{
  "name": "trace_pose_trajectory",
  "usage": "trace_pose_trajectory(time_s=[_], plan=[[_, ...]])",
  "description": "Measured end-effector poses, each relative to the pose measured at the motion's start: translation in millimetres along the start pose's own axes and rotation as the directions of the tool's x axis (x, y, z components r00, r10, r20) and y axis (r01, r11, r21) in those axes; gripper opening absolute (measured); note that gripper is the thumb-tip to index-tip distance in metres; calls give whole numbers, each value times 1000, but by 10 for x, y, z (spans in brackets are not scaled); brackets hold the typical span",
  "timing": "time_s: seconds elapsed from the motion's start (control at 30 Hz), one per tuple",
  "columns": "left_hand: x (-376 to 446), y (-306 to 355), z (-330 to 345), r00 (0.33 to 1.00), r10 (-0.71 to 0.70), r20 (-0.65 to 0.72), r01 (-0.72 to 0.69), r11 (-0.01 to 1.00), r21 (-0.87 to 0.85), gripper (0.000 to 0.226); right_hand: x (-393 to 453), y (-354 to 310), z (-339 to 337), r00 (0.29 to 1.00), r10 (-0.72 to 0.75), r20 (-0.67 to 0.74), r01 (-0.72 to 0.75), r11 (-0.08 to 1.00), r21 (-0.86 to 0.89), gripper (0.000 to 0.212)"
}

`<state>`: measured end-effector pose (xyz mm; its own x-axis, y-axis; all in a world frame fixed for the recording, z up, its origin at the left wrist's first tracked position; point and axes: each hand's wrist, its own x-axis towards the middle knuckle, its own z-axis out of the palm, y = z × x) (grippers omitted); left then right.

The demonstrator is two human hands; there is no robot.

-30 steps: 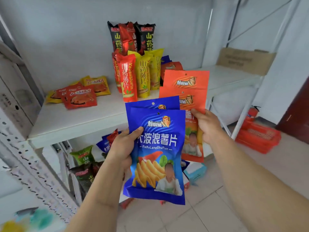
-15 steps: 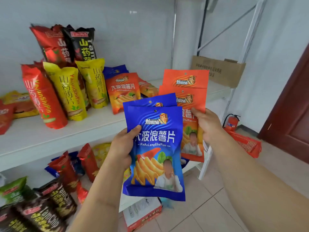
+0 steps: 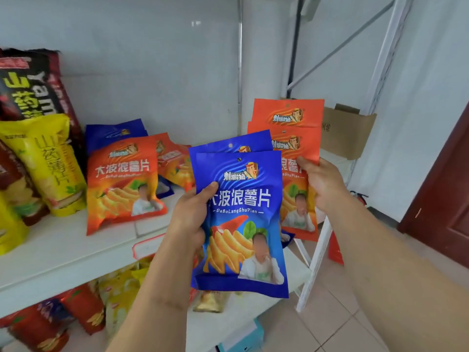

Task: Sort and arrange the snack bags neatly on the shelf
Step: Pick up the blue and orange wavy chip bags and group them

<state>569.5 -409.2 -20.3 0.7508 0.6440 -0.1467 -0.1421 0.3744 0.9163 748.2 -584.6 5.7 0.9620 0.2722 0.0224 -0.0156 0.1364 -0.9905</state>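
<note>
My left hand [image 3: 191, 214] grips two blue chip bags [image 3: 241, 224] stacked one behind the other, thumb on the front. My right hand [image 3: 322, 185] holds two orange chip bags [image 3: 291, 128] of the same brand, just behind and right of the blue ones. Both stacks hang upright in front of the white shelf [image 3: 76, 250]. On that shelf an orange bag [image 3: 121, 184] leans upright with a blue bag [image 3: 114, 134] behind it and more orange bags [image 3: 175, 163] lying to its right. Tall yellow [image 3: 53, 168] and black [image 3: 28, 85] yam chip bags stand at the left.
A lower shelf holds several red and yellow bags [image 3: 83, 308]. A cardboard box [image 3: 347, 130] sits at the back right behind the white shelf post [image 3: 317, 257]. A dark red door [image 3: 444, 199] and tiled floor [image 3: 330, 321] lie to the right.
The view has swung right and closer to the shelf, so the yam bags have slid to the left edge. Both hands still hold their bags in the same way.
</note>
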Motion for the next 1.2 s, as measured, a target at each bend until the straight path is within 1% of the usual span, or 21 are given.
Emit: trace_pose_trajectory(time_s=[0.2,0.33,0.43,0.53,0.7,0.83,0.97,1.03,1.07,1.13,1.2], plan=[[870,80,457,998,-56,32,56,998,8,21,994,-5,-16,1000,12,-7,-12,1000,-20,17],[1373,130,721,998,-60,6,59,998,28,24,1560,50,-31,999,44,-14,-44,999,-19,18],[1709,156,917,998,-58,-8,58,998,38,25,1941,54,-40,999,51,-4,-51,998,-21,14],[2024,152,1120,998,-40,-45,42,998,40,24,2335,37,-26,999,49,17,-48,999,-20,12],[2565,36,1443,990,-49,-130,55,997,46,24,3064,84,-35,992,97,77,-94,995,-37,15],[2960,-62,1714,975,-56,-217,63,998,25,24,3637,100,-60,977,150,153,-136,986,-98,14],[3306,-146,1954,957,-62,-284,66,998,7,27,4116,91,-43,958,174,230,-142,978,-151,14],[3473,-186,2030,944,-66,-324,64,998,-14,29,4292,111,-20,957,162,242,-119,975,-186,15],[3547,-205,2061,936,-69,-346,66,998,-20,30,4375,139,-9,963,136,234,-87,974,-209,19],[3689,-240,2113,923,-71,-378,69,997,-20,35,4478,158,7,973,56,225,6,964,-266,28],[3819,-285,2170,910,-57,-410,55,998,-18,36,4535,157,27,970,-11,242,97,933,-347,29]])
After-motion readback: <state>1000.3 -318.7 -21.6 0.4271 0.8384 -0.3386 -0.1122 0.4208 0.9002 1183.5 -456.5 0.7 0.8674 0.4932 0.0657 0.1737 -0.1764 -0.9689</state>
